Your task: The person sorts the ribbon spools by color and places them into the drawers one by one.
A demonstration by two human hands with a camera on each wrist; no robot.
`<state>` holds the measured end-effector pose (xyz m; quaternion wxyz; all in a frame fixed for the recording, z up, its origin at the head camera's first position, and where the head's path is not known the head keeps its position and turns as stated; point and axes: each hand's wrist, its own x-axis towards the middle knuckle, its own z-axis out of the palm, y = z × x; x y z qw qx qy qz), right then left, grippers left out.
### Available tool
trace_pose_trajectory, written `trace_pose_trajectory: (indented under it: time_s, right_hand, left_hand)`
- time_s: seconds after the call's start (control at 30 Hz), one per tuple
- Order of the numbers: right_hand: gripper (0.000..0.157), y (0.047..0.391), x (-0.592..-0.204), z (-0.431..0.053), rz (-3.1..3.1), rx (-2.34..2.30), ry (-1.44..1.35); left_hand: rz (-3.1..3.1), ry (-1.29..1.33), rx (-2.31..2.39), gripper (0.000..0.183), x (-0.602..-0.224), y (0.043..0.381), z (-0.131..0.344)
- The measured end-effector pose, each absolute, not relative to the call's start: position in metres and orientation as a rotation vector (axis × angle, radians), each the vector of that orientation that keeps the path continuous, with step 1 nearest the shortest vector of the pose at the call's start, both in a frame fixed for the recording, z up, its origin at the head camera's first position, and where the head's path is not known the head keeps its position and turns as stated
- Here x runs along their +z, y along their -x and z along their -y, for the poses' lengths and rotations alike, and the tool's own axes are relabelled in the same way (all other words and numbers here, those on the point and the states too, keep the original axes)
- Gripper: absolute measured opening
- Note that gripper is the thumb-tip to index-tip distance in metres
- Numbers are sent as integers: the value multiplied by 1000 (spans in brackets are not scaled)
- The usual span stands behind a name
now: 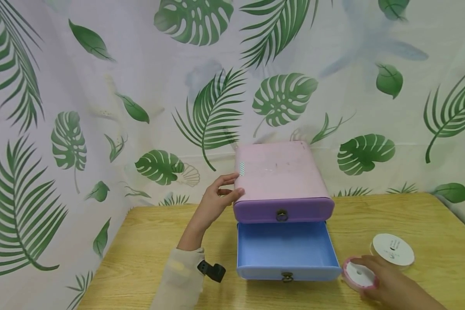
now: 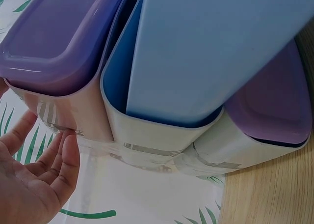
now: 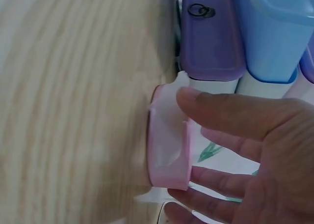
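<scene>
White spool [image 1: 395, 250], toward table's [image 1: 139, 245] right edge: label print too small to read. Right hand [image 1: 389, 280] grasping pink spool [image 1: 359, 277] by blue drawer's [image 1: 314, 274] front-right corner. Left hand [image 1: 213, 202] fingers relaxed, touching drawer unit [image 1: 279, 174] side. Wood-grain tabletop, leaf-print backdrop [image 1: 139, 64].

**Print present, but too small to read**

On the upper face of the white disc-shaped spool [image 1: 402, 250], at four o'clock in the head view, small dark print can be seen, but no words, numbers or brand can be made out.
</scene>
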<state>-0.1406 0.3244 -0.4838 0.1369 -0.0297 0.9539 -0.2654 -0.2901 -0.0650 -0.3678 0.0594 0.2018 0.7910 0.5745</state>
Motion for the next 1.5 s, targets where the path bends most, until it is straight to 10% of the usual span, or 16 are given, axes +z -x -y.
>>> trace_pose_trajectory:
  time_s: [1.5]
  right_hand:
    - [44,106,-427,-316,-3301,-989,391]
  left_hand:
    - [-2392,-593,1754,52,-367,288,64]
